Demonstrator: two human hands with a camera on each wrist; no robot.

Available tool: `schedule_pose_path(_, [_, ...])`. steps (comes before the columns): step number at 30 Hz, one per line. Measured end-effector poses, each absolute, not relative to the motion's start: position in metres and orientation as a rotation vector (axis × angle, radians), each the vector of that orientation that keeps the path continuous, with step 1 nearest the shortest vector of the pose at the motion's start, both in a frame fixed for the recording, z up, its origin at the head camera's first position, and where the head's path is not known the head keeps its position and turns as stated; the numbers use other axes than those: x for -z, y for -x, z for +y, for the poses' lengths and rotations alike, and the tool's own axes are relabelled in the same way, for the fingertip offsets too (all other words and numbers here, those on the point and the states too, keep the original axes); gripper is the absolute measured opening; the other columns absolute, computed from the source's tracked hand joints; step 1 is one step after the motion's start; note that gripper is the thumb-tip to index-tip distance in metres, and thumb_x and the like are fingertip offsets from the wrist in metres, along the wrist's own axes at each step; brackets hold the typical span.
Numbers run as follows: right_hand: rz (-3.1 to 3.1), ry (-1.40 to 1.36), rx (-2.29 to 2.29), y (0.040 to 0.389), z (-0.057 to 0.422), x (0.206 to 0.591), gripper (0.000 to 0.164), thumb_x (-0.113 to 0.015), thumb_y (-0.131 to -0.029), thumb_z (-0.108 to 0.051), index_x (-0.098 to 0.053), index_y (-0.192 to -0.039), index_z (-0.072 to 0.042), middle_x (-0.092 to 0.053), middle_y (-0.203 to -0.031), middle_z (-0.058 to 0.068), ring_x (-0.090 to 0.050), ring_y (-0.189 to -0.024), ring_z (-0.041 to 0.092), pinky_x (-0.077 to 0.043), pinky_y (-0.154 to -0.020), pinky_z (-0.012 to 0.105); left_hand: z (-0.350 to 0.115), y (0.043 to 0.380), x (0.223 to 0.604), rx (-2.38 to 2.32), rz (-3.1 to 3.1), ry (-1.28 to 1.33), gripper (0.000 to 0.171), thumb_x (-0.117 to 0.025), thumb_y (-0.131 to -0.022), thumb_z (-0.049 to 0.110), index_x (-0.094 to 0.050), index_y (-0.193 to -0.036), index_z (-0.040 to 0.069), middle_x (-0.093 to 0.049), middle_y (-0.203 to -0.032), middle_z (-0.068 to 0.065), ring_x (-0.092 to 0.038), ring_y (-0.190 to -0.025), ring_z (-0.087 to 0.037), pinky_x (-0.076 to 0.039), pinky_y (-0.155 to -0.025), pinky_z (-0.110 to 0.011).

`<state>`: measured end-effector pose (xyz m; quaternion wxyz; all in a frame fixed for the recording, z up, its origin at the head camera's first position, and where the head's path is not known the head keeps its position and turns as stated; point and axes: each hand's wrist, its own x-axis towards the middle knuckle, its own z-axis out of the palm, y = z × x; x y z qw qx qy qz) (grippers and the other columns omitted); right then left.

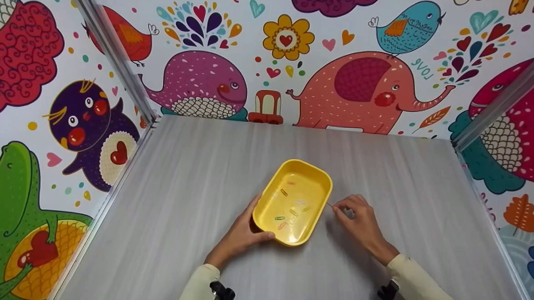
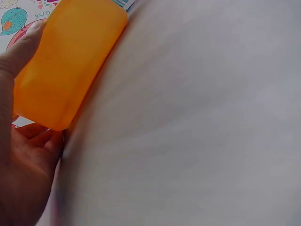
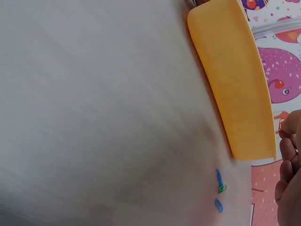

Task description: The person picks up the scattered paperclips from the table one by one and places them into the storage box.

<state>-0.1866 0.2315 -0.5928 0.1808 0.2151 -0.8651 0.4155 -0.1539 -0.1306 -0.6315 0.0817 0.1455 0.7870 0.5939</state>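
A yellow rectangular tray [image 1: 324, 177] stands at the middle of the table, with several coloured paper clips lying on its floor, among them a green one [image 1: 279, 218]. My left hand [image 1: 242, 231] grips the tray's left side near the front corner, its thumb along the rim; the left wrist view shows the tray's outer wall [image 2: 70, 61] against that hand. Just beyond the tray's right rim, my right hand [image 1: 358, 220] pinches a small paper clip [image 3: 281, 125] between thumb and forefinger. Its colour is hard to make out.
In the right wrist view, several blue and green clips [image 3: 221, 188] lie on the table past the tray's end. The grey table [image 1: 195, 165] is bordered by walls with painted animals, and metal rails [image 1: 114, 184] run along its sides.
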Motion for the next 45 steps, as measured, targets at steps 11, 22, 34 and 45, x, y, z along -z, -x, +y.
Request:
schedule_pose_path(11, [-2.558, -0.715, -1.08, 0.2, 0.215, 0.58, 0.012, -0.088, -0.092, -0.001, -0.084, -0.095, -0.012, -0.07, -0.093, -0.009, -0.06, -0.093, 0.016, -0.056, -0.079, 0.038, -0.13, 0.154, 0.634, -1.774, 2.354, -0.426, 0.118, -0.095, -0.091, 0.032, -0.017, -0.178, 0.012, -0.033, -0.179, -0.008, -0.039, -0.16, -0.025, -0.024, -0.131, -0.054])
schedule_pose_path(22, [-2.655, -0.755, -0.979, 0.216, 0.206, 0.571, 0.008, -0.089, -0.093, -0.004, -0.084, -0.098, -0.009, -0.071, -0.094, -0.004, -0.058, -0.096, 0.018, -0.055, -0.086, 0.037, -0.129, 0.156, 0.629, -1.76, 2.367, -0.442, 0.12, -0.095, -0.09, 0.032, -0.016, -0.178, 0.012, -0.031, -0.179, -0.006, -0.037, -0.16, -0.023, -0.022, -0.131, -0.055])
schedule_pose_path(34, [-2.757, -0.89, -0.918, 0.233, 0.198, 0.562, 0.008, -0.086, -0.097, -0.006, -0.085, -0.105, -0.004, -0.073, -0.098, -0.001, -0.058, -0.096, 0.019, -0.056, -0.086, 0.037, -0.13, 0.156, 0.63, -1.774, 2.353, -0.431, 0.119, -0.095, -0.09, 0.026, -0.016, -0.178, 0.011, -0.035, -0.178, -0.006, -0.042, -0.157, -0.023, -0.023, -0.131, -0.054])
schedule_pose_path(45, [-2.814, -0.966, -0.831, 0.244, 0.181, 0.558, 0.008, -0.087, -0.095, -0.008, -0.085, -0.102, -0.005, -0.073, -0.094, 0.001, -0.058, -0.095, 0.022, -0.057, -0.093, 0.043, -0.13, 0.154, 0.63, -1.773, 2.359, -0.428, 0.119, -0.095, -0.09, 0.028, -0.016, -0.178, 0.012, -0.032, -0.179, -0.007, -0.039, -0.159, -0.024, -0.022, -0.131, -0.056])
